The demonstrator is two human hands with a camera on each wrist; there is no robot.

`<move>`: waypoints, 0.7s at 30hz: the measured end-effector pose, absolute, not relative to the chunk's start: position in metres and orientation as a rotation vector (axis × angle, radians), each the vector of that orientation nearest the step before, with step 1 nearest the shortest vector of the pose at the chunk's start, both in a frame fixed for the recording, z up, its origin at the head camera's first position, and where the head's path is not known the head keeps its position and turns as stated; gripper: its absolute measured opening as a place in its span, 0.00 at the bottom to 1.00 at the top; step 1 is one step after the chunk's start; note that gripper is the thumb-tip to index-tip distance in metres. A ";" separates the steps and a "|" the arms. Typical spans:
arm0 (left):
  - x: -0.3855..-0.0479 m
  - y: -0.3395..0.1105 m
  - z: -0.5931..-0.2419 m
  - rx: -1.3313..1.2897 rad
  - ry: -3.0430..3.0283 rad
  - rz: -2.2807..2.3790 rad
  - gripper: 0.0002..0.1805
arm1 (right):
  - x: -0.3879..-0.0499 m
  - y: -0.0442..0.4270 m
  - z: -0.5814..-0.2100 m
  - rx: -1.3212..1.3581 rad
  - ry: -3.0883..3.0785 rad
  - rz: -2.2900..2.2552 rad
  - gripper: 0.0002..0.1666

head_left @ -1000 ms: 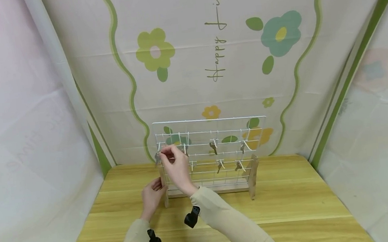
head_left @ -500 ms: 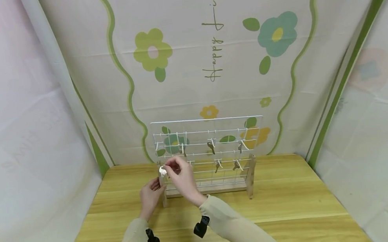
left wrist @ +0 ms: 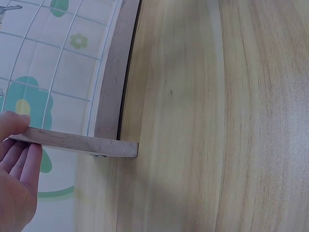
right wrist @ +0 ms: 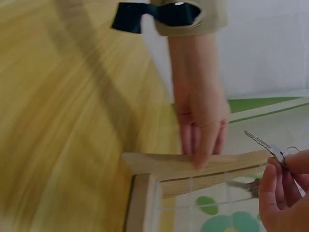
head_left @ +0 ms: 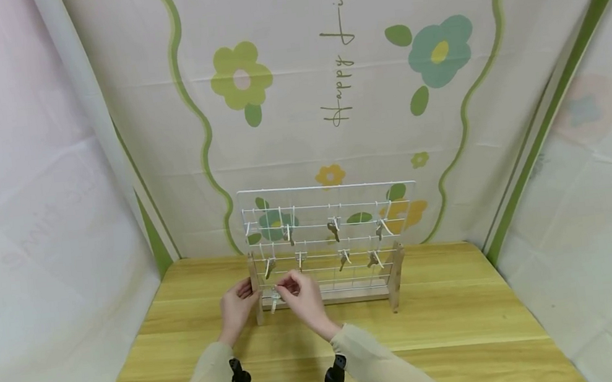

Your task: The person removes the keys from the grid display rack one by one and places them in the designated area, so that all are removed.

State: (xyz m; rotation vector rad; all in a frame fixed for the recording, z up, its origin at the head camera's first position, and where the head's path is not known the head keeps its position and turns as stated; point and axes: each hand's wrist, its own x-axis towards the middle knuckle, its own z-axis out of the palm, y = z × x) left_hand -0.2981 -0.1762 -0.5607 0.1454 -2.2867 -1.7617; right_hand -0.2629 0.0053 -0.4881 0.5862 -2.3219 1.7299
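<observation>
A white wire rack (head_left: pixel 317 187) with wooden ends stands on the table. My left hand (head_left: pixel 237 313) pinches its left wooden side post (left wrist: pixel 87 143), with the thumb on one face and the fingers on the other. Between thumb and fingertips, my right hand (head_left: pixel 305 297) holds a silver key (right wrist: pixel 264 144) by its head; a small ring (right wrist: pixel 291 150) shows at that end. This key is in front of the rack's lower left part, its blade pointing down in the head view. Several other keys hang from the rack's hooks, one of them a dark key (head_left: pixel 270 267) at lower left.
The upper left hook (head_left: pixel 249 229) carries no key. Below the wires, a wooden base bar (head_left: pixel 350 295) joins the two ends. The wood-grain table (head_left: pixel 465 317) stretches to both sides, and flowered cloth (head_left: pixel 277 132) hangs behind the rack.
My right hand has moved down and a little right from the upper left hook, bringing the key with it. That hook is now bare. My left hand stays at the post.
</observation>
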 end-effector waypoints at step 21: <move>-0.299 -0.177 -0.561 0.146 -2.292 -1.761 0.25 | -0.265 0.018 -0.565 0.626 -2.698 1.660 0.02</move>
